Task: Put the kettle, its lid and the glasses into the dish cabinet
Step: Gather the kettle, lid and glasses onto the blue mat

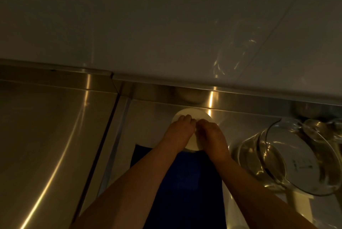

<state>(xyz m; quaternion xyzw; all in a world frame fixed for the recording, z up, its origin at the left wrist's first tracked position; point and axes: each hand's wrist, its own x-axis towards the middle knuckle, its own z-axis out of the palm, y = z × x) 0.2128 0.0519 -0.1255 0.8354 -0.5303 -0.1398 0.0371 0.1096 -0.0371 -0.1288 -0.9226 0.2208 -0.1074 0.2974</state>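
Observation:
A round white lid (192,115) lies on the steel counter near the back edge. My left hand (180,131) and my right hand (212,136) both rest on top of it with curled fingers, their fingertips meeting over its middle; what the fingers pinch is hidden. To the right lies a clear glass kettle (296,158) on its side, mouth toward me. Behind it, at the far right, stand clear glasses (318,126), partly cut off by the kettle's rim.
A dark blue cloth (183,182) lies on the counter under my forearms. A steel counter (46,136) stretches to the left, split by a seam. A white tiled wall (166,25) rises behind the steel upstand. The scene is dim.

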